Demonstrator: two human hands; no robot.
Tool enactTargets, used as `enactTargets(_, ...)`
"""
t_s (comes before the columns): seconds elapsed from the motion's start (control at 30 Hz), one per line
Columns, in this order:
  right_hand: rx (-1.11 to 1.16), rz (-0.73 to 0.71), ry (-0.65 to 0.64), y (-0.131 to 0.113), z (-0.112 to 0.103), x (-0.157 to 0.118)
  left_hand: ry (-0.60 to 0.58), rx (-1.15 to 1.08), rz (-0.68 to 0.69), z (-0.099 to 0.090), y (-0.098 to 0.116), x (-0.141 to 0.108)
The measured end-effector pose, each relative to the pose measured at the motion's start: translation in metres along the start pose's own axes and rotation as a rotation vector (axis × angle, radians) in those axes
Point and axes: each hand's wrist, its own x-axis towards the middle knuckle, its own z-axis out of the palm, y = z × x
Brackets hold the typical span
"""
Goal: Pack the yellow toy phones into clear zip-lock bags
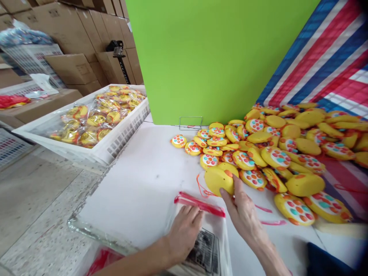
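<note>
Near the table's front, my left hand [185, 232] rests on a clear plastic bag [221, 237] with a red top strip [201, 203]; its fingers are bent together at the bag's upper edge. A dark printed sheet [204, 249] shows through the plastic. To the right, my right hand [240, 203] grips a yellow duck-shaped toy [218, 181] between thumb and fingers, its plain back facing up. An orange cord [202, 188] lies at the toy's left side. Behind and right of this hand spreads a pile of similar yellow toys [278, 157], several showing coloured dots on white.
A white basket [126, 128] of bagged yellow toys stands at the left, beyond the table [129, 191] edge. An upright green panel [212, 61] borders the back, with a wire stand [190, 122] before it. Cardboard boxes [63, 30] are stacked behind; striped cloth [310, 57] hangs at the right.
</note>
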Motion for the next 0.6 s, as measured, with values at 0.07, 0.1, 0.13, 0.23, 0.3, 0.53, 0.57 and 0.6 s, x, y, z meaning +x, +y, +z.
enactTargets(0.07,-0.029,0.025,-0.020,-0.005,-0.005,0.000,-0.002,0.036,0.007,0.005,-0.003,0.008)
enactTargets(0.1,-0.024,0.060,-0.035,-0.007,-0.007,-0.001,-0.012,0.048,-0.001,0.006,-0.004,0.010)
enactTargets(0.13,-0.008,0.099,-0.054,-0.009,-0.008,-0.003,-0.023,0.062,-0.009,0.007,-0.005,0.011)
enactTargets(0.23,0.110,0.220,-0.102,-0.010,-0.010,-0.012,-0.017,0.110,0.022,0.006,-0.005,0.011)
enactTargets(0.3,0.204,0.304,-0.131,-0.010,-0.011,-0.022,-0.005,0.126,0.047,0.004,-0.004,0.009)
enactTargets(0.53,0.086,0.443,-0.203,-0.003,-0.029,-0.055,-0.055,-0.104,-0.062,-0.001,0.000,0.004)
enactTargets(0.57,0.056,0.445,-0.216,0.000,-0.032,-0.058,-0.049,-0.172,-0.096,-0.001,-0.001,0.003)
enactTargets(0.6,0.027,0.441,-0.236,0.005,-0.036,-0.061,-0.046,-0.233,-0.124,-0.002,-0.002,0.001)
